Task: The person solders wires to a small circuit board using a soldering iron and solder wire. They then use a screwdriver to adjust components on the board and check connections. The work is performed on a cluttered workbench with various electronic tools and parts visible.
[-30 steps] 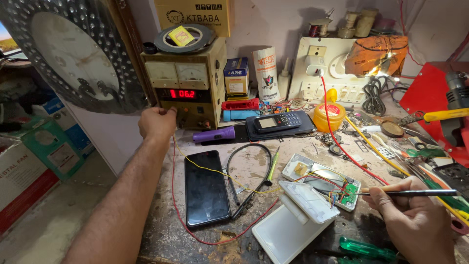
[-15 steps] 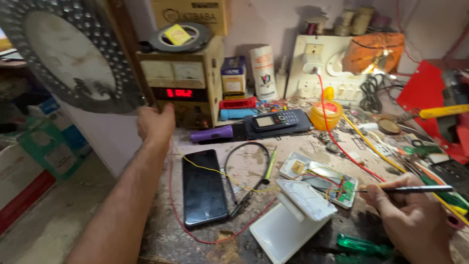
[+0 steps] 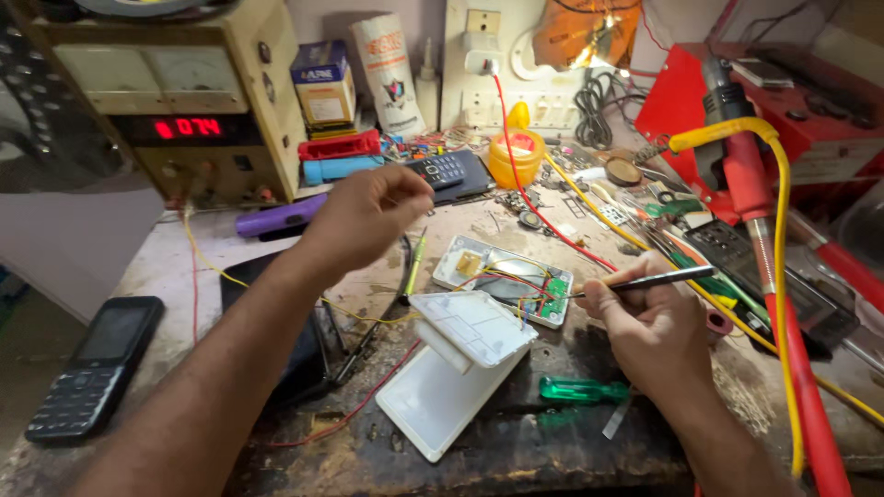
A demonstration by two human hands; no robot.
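A dark, worn, scratched workbench (image 3: 552, 451) strewn with wires and tools fills the view, backed by a pale wall.

The left hand (image 3: 364, 216) hovers above the bench with fingertips pinched together; whether anything sits between them I cannot tell. Behind it and to its left stands a beige box-shaped power supply with a red digit display (image 3: 184, 101). Just beyond the hand stands a small blue-and-white carton (image 3: 324, 85), with a white cylindrical printed package (image 3: 387, 69) beside it.

The right hand (image 3: 649, 322) grips a slim dark metal probe (image 3: 645, 281), its tip at the opened white plastic device with a green circuit board (image 3: 506, 281), which lies between the two hands. A green-handled screwdriver (image 3: 580, 390) lies just nearer than this hand. A black keypad phone (image 3: 92, 364) rests far left of the left forearm.
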